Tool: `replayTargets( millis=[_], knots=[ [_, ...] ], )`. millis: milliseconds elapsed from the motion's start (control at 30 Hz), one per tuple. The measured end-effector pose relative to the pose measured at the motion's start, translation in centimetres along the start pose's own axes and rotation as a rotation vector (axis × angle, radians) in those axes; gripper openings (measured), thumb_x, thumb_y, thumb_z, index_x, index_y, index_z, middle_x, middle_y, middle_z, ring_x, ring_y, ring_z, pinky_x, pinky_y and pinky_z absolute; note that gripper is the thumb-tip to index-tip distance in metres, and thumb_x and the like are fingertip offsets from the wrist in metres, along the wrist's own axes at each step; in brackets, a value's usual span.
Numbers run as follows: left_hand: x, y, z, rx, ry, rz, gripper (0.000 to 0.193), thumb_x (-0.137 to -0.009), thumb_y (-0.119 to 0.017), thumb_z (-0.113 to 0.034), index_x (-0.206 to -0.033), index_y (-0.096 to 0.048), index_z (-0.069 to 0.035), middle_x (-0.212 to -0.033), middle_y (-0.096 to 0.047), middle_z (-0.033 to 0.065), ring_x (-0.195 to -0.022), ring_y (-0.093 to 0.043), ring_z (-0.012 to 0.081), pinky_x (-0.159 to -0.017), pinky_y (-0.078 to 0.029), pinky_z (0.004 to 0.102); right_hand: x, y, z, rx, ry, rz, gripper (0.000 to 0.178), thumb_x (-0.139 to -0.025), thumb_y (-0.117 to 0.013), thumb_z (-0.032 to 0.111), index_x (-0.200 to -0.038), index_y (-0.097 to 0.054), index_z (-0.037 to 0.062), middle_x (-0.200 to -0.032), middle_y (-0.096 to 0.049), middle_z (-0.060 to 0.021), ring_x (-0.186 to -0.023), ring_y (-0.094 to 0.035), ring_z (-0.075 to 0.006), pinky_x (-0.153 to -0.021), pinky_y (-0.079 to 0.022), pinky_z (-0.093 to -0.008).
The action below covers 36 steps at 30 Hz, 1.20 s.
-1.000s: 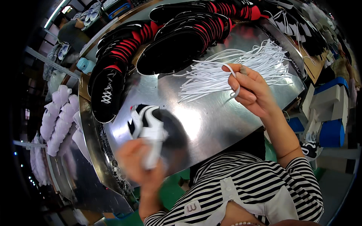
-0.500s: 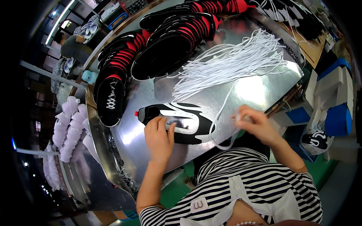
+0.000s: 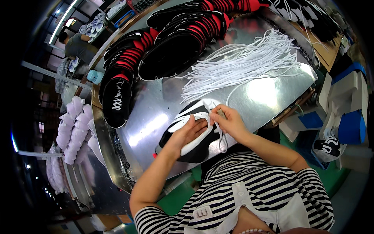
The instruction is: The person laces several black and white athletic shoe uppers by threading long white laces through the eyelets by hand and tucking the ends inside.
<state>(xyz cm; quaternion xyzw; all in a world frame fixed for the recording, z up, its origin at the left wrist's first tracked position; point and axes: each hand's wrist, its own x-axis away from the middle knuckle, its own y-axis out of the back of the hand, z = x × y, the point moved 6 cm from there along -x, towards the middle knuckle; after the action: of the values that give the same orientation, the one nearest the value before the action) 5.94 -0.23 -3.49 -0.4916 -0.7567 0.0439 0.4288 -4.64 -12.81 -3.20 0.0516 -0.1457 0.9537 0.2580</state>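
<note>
A black-and-white shoe upper lies tilted on the metal table in front of me, its red heel tab toward my left forearm. My left hand holds it, the fingers inside the white-edged opening and the thumb on the near rim. My right hand is closed in a pinch on a white shoelace at the toe end of that opening. A loop of the lace hangs below my right fingers. Exactly where the lace end sits is hidden by the fingertips.
A heap of white shoelaces lies across the metal table. Stacked black-and-red uppers stand at the far left, one laced upper among them. A box with blue parts is at right. Another person works far left.
My right hand has moved left with the lace to the upper. My left hand has slid into the opening, and the upper has turned, its heel now nearer me.
</note>
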Motion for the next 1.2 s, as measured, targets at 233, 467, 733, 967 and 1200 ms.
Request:
replayTargets(
  millis=[233,467,733,967,1200],
  knots=[
    [-0.5,-1.5,0.7,0.024,-0.322,-0.188,0.052,-0.101,-0.054,-0.037,-0.125,-0.055,0.008,-0.121,-0.062,0.0164,-0.115,-0.057,0.0231,-0.107,-0.040,0.0345,1.6,0.3,1.8,-0.005,-0.010,0.040,0.014,-0.094,-0.061,0.018,-0.092,-0.064,0.0044,-0.069,-0.064,0.0023,-0.059,-0.047,-0.0009,-0.053,-0.035,-0.0181],
    [0.5,-2.7,0.2,-0.110,-0.423,-0.202,0.039,-0.100,-0.056,-0.033,-0.111,-0.064,0.004,-0.108,-0.065,0.0092,-0.102,-0.059,0.0161,-0.096,-0.043,0.0287,2.1,0.1,2.2,0.238,0.041,0.043,0.013,-0.092,-0.062,0.016,-0.088,-0.062,0.0040,-0.067,-0.063,0.0003,-0.060,-0.054,-0.0055,-0.056,-0.041,-0.0224],
    [1.4,-2.8,-0.2,-0.143,-0.534,-0.352,0.020,-0.094,-0.067,-0.022,-0.091,-0.069,-0.003,-0.090,-0.067,0.0029,-0.081,-0.060,0.0104,-0.076,-0.046,0.0240,3.7,-0.2,4.3,0.480,0.216,0.018,0.019,-0.094,-0.065,0.018,-0.096,-0.056,0.0015,-0.072,-0.063,-0.0074,-0.064,-0.061,-0.0158,-0.059,-0.047,-0.0299],
    [2.3,-3.9,-0.8,-0.331,-0.498,-0.427,0.023,-0.094,-0.064,-0.017,-0.108,-0.068,0.002,-0.099,-0.070,0.0064,-0.092,-0.064,0.0146,-0.088,-0.048,0.0291,3.6,0.5,5.6,0.568,0.388,0.010,0.015,-0.095,-0.060,0.013,-0.101,-0.053,0.0012,-0.079,-0.067,-0.0133,-0.071,-0.067,-0.0288,-0.063,-0.050,-0.0352],
    [2.9,-5.3,-1.3,-0.462,-0.622,-0.364,0.024,-0.097,-0.060,-0.014,-0.114,-0.067,0.002,-0.108,-0.069,0.0074,-0.098,-0.064,0.0149,-0.090,-0.049,0.0280,2.9,0.7,5.7,0.625,0.234,0.052,0.014,-0.095,-0.060,0.013,-0.099,-0.054,0.0014,-0.080,-0.068,-0.0130,-0.074,-0.069,-0.0258,-0.066,-0.052,-0.0329]
  ],
)
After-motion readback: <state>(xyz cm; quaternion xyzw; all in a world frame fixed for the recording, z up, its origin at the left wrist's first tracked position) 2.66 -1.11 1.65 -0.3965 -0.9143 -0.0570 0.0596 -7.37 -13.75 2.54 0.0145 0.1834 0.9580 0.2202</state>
